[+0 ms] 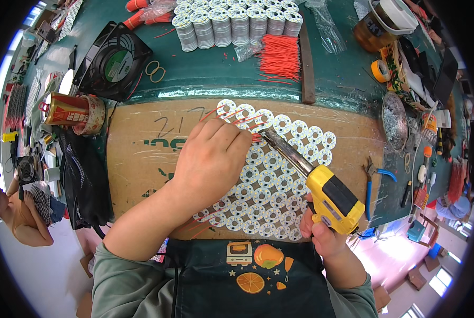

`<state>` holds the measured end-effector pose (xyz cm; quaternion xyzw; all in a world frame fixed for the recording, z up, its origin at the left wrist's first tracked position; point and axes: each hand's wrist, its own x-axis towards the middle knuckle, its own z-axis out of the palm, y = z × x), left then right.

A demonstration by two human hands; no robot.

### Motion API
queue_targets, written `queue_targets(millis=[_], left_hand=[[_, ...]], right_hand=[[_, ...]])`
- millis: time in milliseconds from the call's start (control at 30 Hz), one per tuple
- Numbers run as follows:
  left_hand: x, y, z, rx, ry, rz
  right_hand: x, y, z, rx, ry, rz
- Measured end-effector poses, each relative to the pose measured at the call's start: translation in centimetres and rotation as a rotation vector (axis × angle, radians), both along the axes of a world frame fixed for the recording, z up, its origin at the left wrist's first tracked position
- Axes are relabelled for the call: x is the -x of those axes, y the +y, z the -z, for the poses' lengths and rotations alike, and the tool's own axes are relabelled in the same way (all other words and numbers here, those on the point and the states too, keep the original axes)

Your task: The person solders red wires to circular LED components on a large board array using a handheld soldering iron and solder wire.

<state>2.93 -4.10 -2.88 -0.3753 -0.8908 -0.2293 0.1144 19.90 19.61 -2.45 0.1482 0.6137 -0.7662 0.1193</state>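
Note:
My right hand (324,233) grips a yellow and black soldering gun (338,200), its metal barrel slanting up and left. The tip rests at a round white LED board (263,117) in the upper rows of a sheet of such boards (273,199). Close beside the tip, my left hand (215,153) is closed, fingers bent down and pinched over the boards. Short red wires (256,138) poke out at its fingertips; the exact grip is hidden under the hand. More red wires (209,218) stick out from the sheet's left edge.
Beneath the boards lies brown cardboard (136,138). Stacked round boards (237,26) and a red wire bundle (279,57) stand beyond it. A black fan (115,61) and a can (67,108) are left; blue-handled pliers (369,188) and a metal dish (395,121) right.

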Motion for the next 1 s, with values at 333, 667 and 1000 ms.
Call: queue_targets(millis=[333,667,1000], left_hand=[[-0.1,0.0,0.0,0.017,0.001,-0.002],[-0.2,-0.6,-0.6,-0.025,-0.035,0.007],[-0.6,-1.0,-4.7,-0.045,-0.013,-0.003]], right_hand=[[-0.1,0.2,0.0,0.058,-0.033,-0.006],[-0.2,-0.3,-0.1,0.135,-0.023,0.064],[-0.1,-0.1,-0.3,0.114,-0.041,0.053]])
